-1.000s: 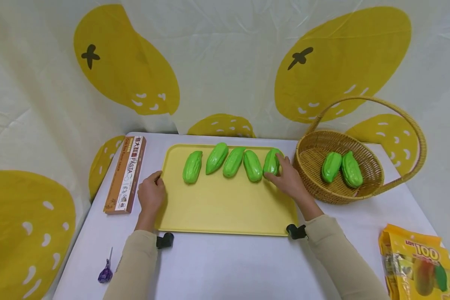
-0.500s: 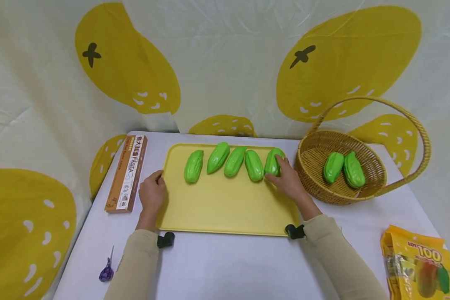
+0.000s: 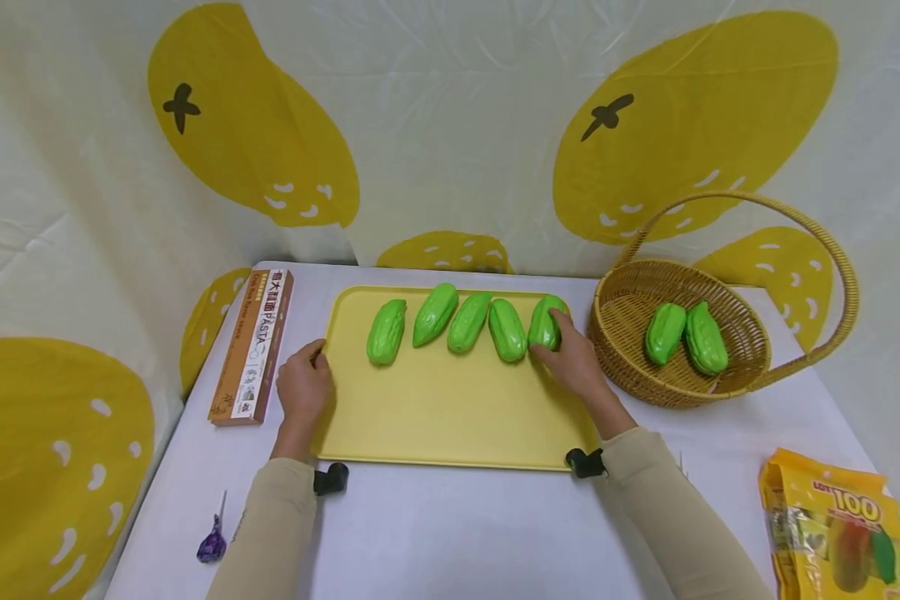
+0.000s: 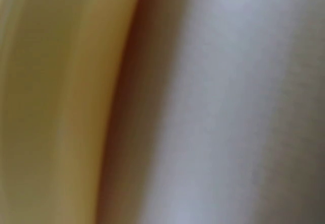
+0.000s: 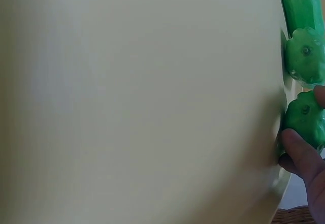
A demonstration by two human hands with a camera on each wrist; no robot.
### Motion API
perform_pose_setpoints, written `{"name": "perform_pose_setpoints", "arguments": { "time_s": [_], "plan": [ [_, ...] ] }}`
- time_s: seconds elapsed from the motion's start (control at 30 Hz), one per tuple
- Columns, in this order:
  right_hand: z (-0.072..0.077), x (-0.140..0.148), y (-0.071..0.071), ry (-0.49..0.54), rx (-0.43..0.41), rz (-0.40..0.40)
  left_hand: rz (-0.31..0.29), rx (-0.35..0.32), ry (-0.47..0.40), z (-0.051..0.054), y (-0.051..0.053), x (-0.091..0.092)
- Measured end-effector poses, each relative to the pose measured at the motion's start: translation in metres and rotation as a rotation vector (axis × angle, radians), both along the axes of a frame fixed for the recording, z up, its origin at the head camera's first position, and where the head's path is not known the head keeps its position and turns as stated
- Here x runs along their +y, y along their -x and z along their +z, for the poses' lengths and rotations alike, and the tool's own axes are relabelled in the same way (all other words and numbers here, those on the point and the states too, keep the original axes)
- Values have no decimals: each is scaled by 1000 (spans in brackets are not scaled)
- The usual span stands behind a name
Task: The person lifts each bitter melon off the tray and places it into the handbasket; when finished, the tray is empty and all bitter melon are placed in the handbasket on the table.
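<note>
On the yellow tray (image 3: 450,417) several glossy green ridged gourds lie in a row along the far side, plastic-looking. My right hand (image 3: 573,358) grips the rightmost green gourd (image 3: 543,321), its thumb on the near end and fingers over the far right side. In the right wrist view the thumb (image 5: 302,155) presses that gourd (image 5: 307,117), beside another gourd (image 5: 305,56). At the tray's left edge, my left hand (image 3: 302,387) holds the rim with bent fingers. The left wrist view shows only the blurred tray edge (image 4: 56,107) and white cloth; the left hand is out of it.
A wicker basket (image 3: 607,358) with two more green gourds (image 3: 665,333) stands right of the tray, its tall handle raised. Left lies a pasta box (image 3: 251,350), with a purple lollipop (image 3: 212,546) nearer. A yellow mango-print bag (image 3: 832,525) lies at the front right.
</note>
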State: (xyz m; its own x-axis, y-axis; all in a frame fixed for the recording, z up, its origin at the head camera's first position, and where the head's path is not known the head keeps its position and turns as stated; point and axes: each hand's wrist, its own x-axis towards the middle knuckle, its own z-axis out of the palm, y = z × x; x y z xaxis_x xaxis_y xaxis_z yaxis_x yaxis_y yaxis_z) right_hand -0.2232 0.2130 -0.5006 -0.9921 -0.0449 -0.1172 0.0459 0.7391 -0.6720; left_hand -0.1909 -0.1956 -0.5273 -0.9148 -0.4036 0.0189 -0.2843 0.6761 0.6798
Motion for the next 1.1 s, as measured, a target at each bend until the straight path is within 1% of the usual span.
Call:
{"name": "perform_pose_setpoints", "arguments": {
  "time_s": [0.23, 0.47, 0.8, 1.1],
  "plan": [
    [3, 0, 0, -4, 5, -9, -3, 5, 2, 2, 1, 0],
    [11, -2, -3, -12, 2, 10, 7, 5, 7, 2, 0, -1],
    [20, -3, -13, -17, 35, 32, -5, -1, 7, 0, 0, 0],
    [29, -1, -24, -24, 68, 53, -6, 12, 16, 3, -1, 0]
  ]
}}
